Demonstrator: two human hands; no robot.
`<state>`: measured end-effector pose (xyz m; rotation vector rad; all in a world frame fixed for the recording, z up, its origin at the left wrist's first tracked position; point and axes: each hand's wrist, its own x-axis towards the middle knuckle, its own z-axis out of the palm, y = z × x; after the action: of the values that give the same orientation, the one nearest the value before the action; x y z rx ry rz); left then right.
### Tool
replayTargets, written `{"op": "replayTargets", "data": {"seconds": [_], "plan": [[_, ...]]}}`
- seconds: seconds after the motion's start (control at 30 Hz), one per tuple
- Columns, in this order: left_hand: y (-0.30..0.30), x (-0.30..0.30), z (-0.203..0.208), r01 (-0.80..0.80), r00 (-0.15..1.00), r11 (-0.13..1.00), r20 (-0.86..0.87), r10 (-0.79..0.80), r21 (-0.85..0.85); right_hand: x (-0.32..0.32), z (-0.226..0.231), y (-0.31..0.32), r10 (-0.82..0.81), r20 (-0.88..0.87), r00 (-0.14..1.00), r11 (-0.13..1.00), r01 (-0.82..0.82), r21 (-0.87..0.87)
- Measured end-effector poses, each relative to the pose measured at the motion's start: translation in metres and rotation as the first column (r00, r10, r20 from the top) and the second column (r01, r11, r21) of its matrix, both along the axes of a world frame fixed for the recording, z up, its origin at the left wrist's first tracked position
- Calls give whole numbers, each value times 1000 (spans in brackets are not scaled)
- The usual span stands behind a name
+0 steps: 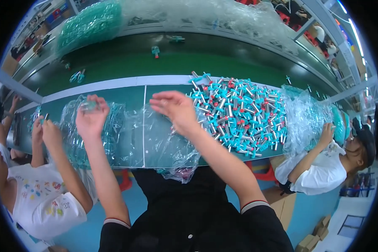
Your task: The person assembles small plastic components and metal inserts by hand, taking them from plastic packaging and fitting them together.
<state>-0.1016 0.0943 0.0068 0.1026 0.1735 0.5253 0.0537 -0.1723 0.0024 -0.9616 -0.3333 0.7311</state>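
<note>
My left hand point(91, 119) is raised over a clear plastic bag point(115, 126) on the left of the table. Its fingers curl round a small, translucent greenish thing point(88, 105), too blurred to name. My right hand point(177, 110) hovers over the middle of the table, fingers stretched leftward and nothing visible in them. Just right of it lies a big heap of small parts point(243, 115), each with a silvery metal tube, turquoise plastic fittings and often a red tip. Loose clear plastic film point(178, 155) lies below my right hand, at the table's near edge.
Beyond a pale ledge point(126, 80) runs a green conveyor belt point(122, 56) carrying a few scattered parts point(156, 51). Plastic-wrapped bundles point(90, 25) line its far side. Co-workers sit at my left point(46, 185) and right point(319, 164), the latter beside wrapped bundles point(304, 113).
</note>
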Motion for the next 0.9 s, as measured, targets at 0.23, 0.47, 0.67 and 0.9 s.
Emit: {"op": "replayTargets", "data": {"seconds": [0.23,0.47,0.67,0.9], "plan": [[-95,-6,20,320,945,931,-122,-302,174,161,50,-45,676,589,443,24,785,-619],[-162,13,40,446,868,232,-481,125,865,166,30,-50,664,711,231,154,888,-432],[-185,23,46,364,886,-57,-327,329,929,44,100,-92,279,887,369,817,395,-421],[-206,38,61,206,942,-385,-76,326,900,-8,73,-118,55,860,508,902,345,-261]]}}
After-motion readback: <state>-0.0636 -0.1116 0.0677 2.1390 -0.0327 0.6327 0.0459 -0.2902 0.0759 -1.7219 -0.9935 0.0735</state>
